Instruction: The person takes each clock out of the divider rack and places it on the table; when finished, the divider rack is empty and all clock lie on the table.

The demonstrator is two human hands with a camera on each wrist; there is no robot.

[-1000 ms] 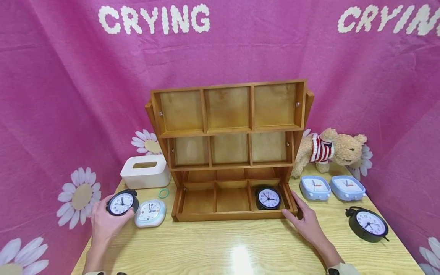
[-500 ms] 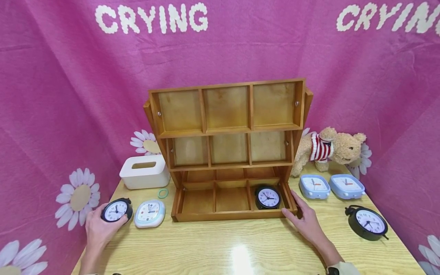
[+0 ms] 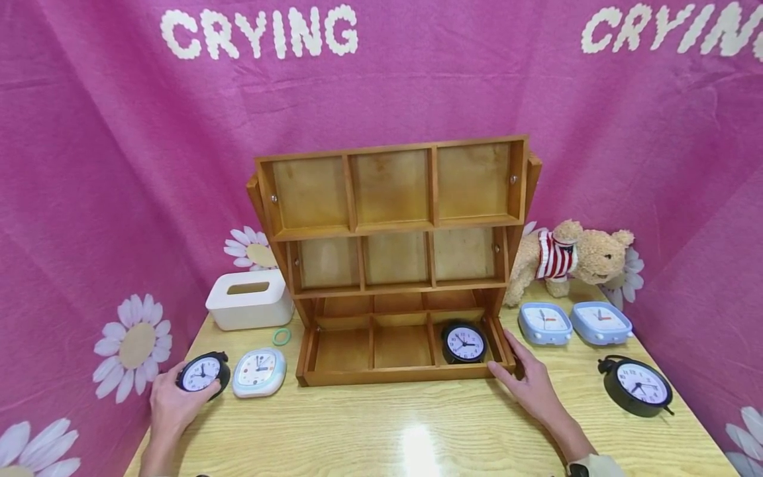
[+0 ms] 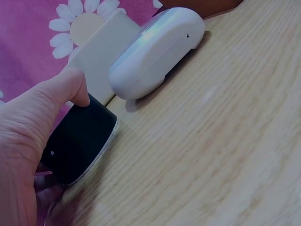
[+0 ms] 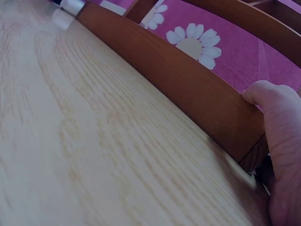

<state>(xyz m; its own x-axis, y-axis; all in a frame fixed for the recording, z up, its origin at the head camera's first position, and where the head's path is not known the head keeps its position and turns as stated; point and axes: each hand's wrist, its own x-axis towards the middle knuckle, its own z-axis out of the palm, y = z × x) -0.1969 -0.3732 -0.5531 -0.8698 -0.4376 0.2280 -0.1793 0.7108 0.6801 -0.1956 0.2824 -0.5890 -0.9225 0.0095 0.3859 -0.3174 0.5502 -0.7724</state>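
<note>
In the head view, my left hand grips a round black alarm clock by its rim, low over the table at the left. The left wrist view has the thumb on the clock's black side, its lower edge at or close to the tabletop. Just right of it lies a white and pale-blue clock. My right hand holds the front right corner of a tiered wooden shelf, thumb on the front board, fingers along the side. Another round black clock sits in the shelf's bottom right compartment.
Behind the left hand stand a white tissue box and a green ring. To the right are two light-blue clocks, a black twin-bell-like clock and a teddy bear. Pink cloth encloses the table.
My left hand has moved slightly down and left with the black alarm clock, away from the white and pale-blue clock, then nearly stopped. The right hand stays at the shelf corner.
</note>
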